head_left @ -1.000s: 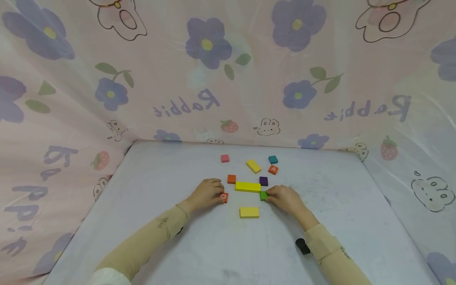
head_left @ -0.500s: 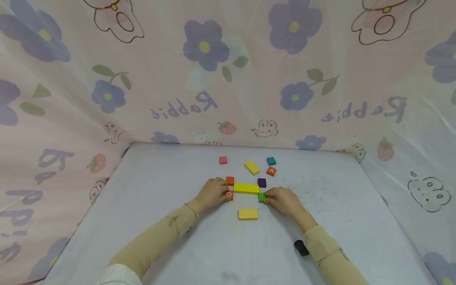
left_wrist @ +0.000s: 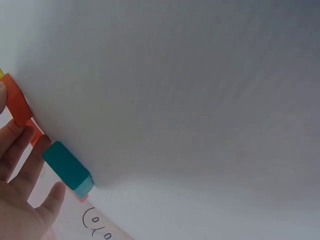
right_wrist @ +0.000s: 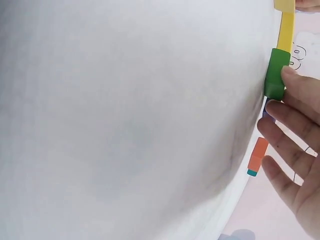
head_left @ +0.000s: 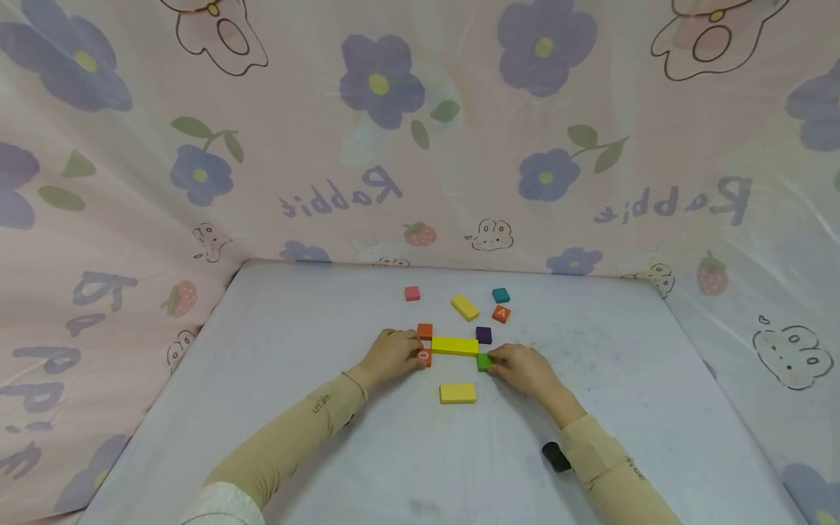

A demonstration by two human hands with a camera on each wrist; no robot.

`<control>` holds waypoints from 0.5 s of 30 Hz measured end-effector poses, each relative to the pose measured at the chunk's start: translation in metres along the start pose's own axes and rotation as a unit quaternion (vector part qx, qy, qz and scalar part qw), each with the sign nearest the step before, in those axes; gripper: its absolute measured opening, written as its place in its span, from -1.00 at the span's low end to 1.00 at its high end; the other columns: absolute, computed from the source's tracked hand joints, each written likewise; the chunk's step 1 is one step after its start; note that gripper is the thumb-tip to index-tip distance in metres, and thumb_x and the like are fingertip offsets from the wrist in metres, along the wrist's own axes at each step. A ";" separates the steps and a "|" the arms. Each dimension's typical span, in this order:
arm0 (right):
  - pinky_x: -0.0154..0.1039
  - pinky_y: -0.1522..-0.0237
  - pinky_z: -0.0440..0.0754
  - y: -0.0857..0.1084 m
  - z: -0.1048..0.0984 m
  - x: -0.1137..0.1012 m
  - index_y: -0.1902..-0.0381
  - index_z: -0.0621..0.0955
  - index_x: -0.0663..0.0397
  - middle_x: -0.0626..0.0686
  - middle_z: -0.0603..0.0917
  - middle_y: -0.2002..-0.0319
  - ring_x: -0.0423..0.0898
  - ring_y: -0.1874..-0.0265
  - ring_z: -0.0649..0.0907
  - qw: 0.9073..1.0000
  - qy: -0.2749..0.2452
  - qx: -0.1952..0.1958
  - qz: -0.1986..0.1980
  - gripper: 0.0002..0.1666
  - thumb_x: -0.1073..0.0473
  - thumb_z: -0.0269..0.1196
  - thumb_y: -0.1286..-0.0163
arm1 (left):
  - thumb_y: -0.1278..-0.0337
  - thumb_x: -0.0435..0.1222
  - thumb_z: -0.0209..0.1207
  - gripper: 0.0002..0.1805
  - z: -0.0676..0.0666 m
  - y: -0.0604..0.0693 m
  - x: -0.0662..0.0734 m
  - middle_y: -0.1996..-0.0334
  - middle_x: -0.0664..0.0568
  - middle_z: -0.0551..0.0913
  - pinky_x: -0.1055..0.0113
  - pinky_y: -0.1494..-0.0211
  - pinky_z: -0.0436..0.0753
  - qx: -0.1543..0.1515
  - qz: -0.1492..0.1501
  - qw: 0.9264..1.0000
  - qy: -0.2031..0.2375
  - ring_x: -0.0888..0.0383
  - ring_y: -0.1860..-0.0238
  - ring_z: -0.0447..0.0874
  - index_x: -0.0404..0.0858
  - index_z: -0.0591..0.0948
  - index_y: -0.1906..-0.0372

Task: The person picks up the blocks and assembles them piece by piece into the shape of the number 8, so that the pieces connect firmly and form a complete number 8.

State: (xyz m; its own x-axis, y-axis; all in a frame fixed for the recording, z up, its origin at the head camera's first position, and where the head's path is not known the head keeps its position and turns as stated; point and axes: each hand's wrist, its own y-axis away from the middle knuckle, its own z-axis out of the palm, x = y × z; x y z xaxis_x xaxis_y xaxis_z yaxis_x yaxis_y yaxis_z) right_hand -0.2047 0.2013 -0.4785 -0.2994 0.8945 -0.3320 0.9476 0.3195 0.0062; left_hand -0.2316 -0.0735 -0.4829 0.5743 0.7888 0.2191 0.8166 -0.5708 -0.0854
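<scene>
In the head view my left hand (head_left: pixel 392 353) pinches an orange square block (head_left: pixel 425 356) with a round white mark, at the near left end of a long yellow block (head_left: pixel 455 345). My right hand (head_left: pixel 523 364) pinches a green block (head_left: pixel 484 362) by that block's near right end. Another orange block (head_left: pixel 425 332) and a purple block (head_left: pixel 483 335) sit at its far corners. A teal block (left_wrist: pixel 69 167) lies beside the left fingers in the left wrist view; the left hand hides it from the head camera. Fingertips cover part of both pinched blocks.
Nearer the person lies a shorter yellow block (head_left: pixel 457 394). Farther back are a pink block (head_left: pixel 412 293), a slanted yellow block (head_left: pixel 465 307), another teal block (head_left: pixel 502 295) and an orange block lettered A (head_left: pixel 502 314). A patterned curtain (head_left: pixel 459 146) encloses the white table (head_left: pixel 315 292).
The left hand has slid the marked orange block rightward to the long yellow block's left end, within the first half second. The right hand keeps its place at the green block.
</scene>
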 end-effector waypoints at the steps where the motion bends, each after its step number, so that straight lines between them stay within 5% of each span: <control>1: -0.12 0.14 0.64 0.000 0.000 -0.001 0.06 0.66 0.07 0.00 0.73 0.21 -0.12 0.28 0.65 1.000 0.002 0.000 0.000 -0.64 0.08 0.32 -0.18 | -0.07 0.00 0.22 -0.63 0.000 0.000 0.000 0.10 0.08 0.65 0.01 -0.18 0.45 0.000 0.001 1.000 0.001 0.13 0.03 0.60 -0.14 0.67 0.12; 15: -0.01 0.05 0.60 -0.001 -0.012 -0.007 0.02 0.63 0.04 0.03 0.70 0.11 -0.02 0.15 0.64 1.000 0.002 -0.012 0.004 -0.60 0.01 0.28 -0.22 | -0.04 0.00 0.24 -0.64 -0.001 0.000 -0.002 0.18 0.09 0.66 0.14 -0.02 0.54 -0.002 0.002 1.000 0.001 0.16 0.15 0.60 -0.15 0.68 0.16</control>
State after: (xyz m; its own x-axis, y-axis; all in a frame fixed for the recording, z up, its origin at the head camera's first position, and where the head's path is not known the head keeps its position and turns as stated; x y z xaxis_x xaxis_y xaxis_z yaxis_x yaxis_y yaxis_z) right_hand -0.2048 0.1986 -0.4651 -0.2922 0.8981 -0.3286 0.9470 0.3198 0.0320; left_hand -0.2331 -0.0748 -0.4823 0.5777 0.7858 0.2207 0.8139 -0.5751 -0.0827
